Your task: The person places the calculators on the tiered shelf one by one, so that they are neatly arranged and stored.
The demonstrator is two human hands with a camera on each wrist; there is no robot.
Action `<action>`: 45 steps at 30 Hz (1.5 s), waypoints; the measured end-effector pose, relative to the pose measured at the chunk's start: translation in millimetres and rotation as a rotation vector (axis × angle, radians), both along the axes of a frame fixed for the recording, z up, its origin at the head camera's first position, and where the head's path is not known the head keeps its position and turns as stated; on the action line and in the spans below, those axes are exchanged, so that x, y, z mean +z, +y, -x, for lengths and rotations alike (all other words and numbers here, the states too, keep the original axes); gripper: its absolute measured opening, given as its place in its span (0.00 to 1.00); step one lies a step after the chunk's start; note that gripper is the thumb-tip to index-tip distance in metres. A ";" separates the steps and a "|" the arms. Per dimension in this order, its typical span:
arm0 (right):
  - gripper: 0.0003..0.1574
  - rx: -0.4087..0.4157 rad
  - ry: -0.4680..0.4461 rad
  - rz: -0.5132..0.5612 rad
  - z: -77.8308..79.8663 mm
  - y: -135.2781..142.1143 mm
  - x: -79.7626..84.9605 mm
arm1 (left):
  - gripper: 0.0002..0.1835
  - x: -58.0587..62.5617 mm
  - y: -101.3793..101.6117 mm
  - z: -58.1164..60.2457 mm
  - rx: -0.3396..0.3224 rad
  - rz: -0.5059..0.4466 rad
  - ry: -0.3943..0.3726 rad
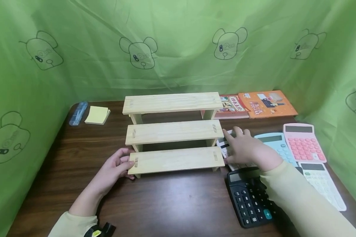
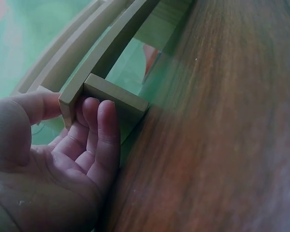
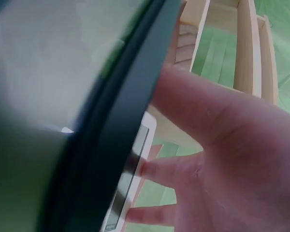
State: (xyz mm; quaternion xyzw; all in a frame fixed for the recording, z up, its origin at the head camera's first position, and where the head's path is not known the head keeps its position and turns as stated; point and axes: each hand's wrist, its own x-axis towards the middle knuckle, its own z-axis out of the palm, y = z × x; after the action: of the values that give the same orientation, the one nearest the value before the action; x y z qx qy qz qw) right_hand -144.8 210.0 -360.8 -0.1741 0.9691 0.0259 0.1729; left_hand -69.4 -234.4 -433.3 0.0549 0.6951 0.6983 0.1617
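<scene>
A pale wooden three-step display stand (image 1: pixel 176 160) stands in the middle of the table. My left hand (image 1: pixel 114 168) grips the left end of its lowest step, thumb on top and fingers curled under, beside the leg (image 2: pixel 117 98). At the stand's right end is my right hand (image 1: pixel 245 148), fingers spread, with fingertips right at the ends of the lower steps. Beneath that hand lies a white calculator (image 1: pixel 224 149), partly hidden. In the right wrist view two straight fingers reach to its edge, and a black calculator (image 3: pixel 116 116) fills the left side.
Blue (image 1: pixel 276 143), pink (image 1: pixel 305 144) and white calculators (image 1: pixel 323 181) lie at the right. Red (image 1: pixel 231 107) and orange books (image 1: pixel 268 103) are behind. Yellow sticky notes (image 1: pixel 97 115) and a blue translucent item (image 1: pixel 78 113) sit back left. Green curtain (image 1: pixel 178 75) encloses the table.
</scene>
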 end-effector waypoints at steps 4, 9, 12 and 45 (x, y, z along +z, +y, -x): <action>0.69 0.014 -0.005 0.006 3.8 -0.2 0.6 | 0.23 0.3 -0.5 0.5 -0.001 -0.012 0.007; 0.66 -0.011 -0.022 0.004 8.8 -3.8 0.1 | 0.23 0.6 -1.2 1.2 0.006 -0.017 0.012; 0.65 -0.027 -0.035 0.004 11.5 -5.4 -1.5 | 0.23 -0.3 -1.2 0.9 0.008 -0.023 0.005; 0.61 -0.268 0.484 0.472 20.2 -12.3 82.1 | 0.23 -1.7 -0.9 -1.0 -0.007 -0.022 0.000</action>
State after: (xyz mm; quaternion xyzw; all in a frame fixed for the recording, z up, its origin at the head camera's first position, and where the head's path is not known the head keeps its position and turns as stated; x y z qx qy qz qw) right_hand -165.0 197.6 -278.7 -0.0692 0.9755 -0.1808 -0.1045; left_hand -68.4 -235.3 -435.0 0.0591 0.6870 0.7055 0.1636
